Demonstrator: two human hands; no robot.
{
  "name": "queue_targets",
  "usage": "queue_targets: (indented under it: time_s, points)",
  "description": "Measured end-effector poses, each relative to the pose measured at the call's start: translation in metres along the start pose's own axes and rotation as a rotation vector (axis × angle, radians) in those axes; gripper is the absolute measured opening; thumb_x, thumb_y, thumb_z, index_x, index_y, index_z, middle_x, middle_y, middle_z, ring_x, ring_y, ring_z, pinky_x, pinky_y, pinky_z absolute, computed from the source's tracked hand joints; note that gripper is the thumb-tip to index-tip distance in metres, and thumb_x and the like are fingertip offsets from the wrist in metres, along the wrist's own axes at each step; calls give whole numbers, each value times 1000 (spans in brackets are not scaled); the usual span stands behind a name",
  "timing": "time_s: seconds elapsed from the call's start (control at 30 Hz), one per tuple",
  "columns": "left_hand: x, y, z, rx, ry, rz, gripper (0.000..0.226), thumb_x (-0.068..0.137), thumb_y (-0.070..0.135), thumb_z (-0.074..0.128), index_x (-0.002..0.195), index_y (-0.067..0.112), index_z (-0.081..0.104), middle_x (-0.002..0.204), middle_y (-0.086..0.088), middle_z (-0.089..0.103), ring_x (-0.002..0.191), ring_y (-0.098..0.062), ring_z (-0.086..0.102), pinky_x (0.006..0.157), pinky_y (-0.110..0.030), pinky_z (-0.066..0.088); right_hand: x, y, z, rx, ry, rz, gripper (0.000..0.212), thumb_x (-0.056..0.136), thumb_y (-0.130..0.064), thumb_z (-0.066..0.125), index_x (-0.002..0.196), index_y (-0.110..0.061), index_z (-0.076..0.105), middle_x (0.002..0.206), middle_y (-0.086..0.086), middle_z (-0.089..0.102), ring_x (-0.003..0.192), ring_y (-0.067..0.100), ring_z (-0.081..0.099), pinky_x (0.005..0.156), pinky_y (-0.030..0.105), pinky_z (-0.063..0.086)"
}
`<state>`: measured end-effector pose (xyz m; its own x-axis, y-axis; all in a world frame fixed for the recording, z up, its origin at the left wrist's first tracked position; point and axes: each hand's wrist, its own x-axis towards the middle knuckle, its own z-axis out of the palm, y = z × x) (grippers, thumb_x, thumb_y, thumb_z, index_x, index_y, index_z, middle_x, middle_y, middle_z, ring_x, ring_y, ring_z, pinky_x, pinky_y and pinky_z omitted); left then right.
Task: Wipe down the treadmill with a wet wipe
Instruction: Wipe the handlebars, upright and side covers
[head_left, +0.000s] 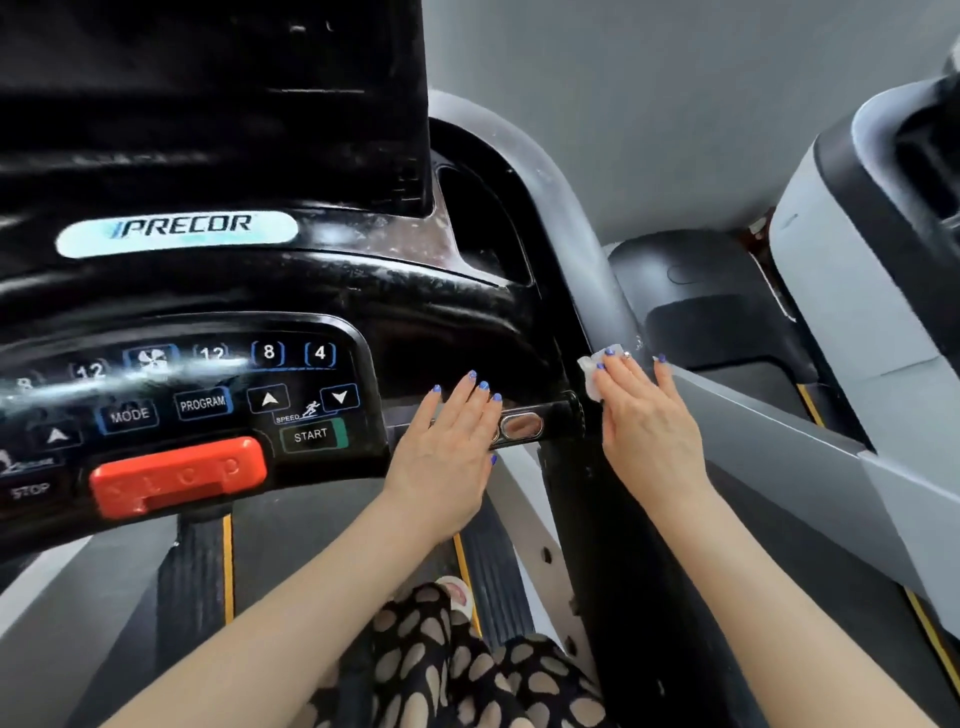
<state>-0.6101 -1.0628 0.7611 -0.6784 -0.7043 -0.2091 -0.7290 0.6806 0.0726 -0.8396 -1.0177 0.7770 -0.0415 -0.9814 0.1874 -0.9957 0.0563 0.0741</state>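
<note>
— What's on the left?
— The black console (322, 291), dusty and smeared, with a red stop bar (176, 475).
— The hands?
— Left hand (447, 447) lies flat, fingers straight, on the handlebar (519, 427). Right hand (644, 415) presses the wipe (589, 371) against the upright.
— Farther right?
— Another treadmill (857, 291), grey wall behind.

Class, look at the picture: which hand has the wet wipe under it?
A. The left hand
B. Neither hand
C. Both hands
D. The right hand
D: the wipe shows white under the fingers of the right hand by the grey upright, while the left hand lies flat on the black bar with nothing under it.
</note>
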Motion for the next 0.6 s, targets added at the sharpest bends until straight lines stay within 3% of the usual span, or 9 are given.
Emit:
queue_targets:
  time_s: [0.1,0.2,0.33,0.43,0.47,0.6]
  points:
    - [11,-14,-18,23,13,45,63,109,37,20,160,11,-6,169,-10,-9,154,-27,-21,125,-46,-9,38,4,-1,25,15,57,27,75,20,60,89,-1,69,100,16,72,101,34,70,113,54,36]
    - [30,-37,-49,72,52,103,64,109,38,23,161,11,-3,169,-9,-8,154,-27,-20,125,-46,-9,78,4,-7,113,17,165,25,78,19,60,72,-5,66,82,11,71,75,34,69,111,44,39]
    - [55,-84,-82,102,123,167,66,108,38,35,161,8,9,170,-11,3,156,-29,-7,126,-45,0,122,-11,-23,340,110,225,19,88,9,58,86,-3,73,98,10,73,89,35,68,83,35,53]
    - [75,-124,-99,159,228,226,67,90,35,70,145,4,50,154,-16,45,147,-34,36,118,-48,31,149,-29,-27,503,192,222,34,87,12,60,111,-5,76,123,12,69,106,31,68,97,27,46]
    - [83,-136,-101,168,248,234,66,85,33,75,140,4,56,149,-16,51,143,-35,42,116,-47,35,159,-35,-24,536,199,225,36,87,12,59,114,-6,76,125,13,68,107,31,68,99,22,42]
    - [112,-166,-105,183,239,277,54,93,31,52,140,3,57,147,-15,53,140,-33,47,114,-46,38,193,-51,-13,654,216,226,32,85,3,54,104,-3,78,106,13,74,93,29,72,92,2,35]
